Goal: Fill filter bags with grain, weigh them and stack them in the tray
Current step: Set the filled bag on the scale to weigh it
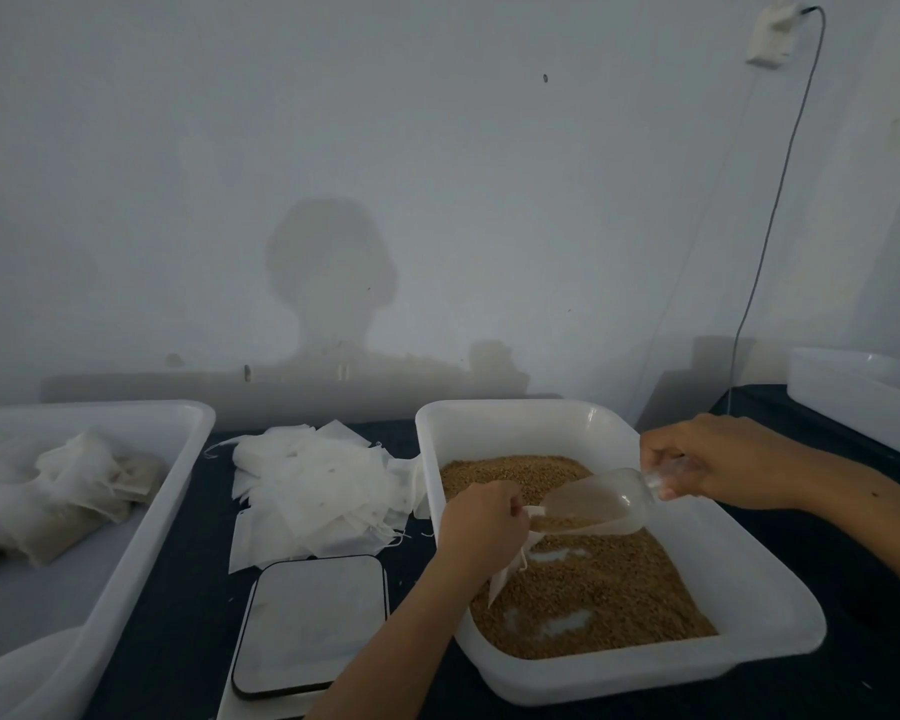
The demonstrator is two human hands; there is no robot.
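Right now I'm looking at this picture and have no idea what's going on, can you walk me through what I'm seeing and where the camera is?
There is no machine here: a person works with bare hands, and the single camera sits on their head, looking forward and down. The right hand grips a clear plastic scoop by its handle. The left hand holds a white filter bag at the scoop's mouth. Both are over a white tub of brown grain. Beside it, on the dark table, lie a pile of empty bags and a flat scale with nothing on it. At far left, a white tray holds filled bags.
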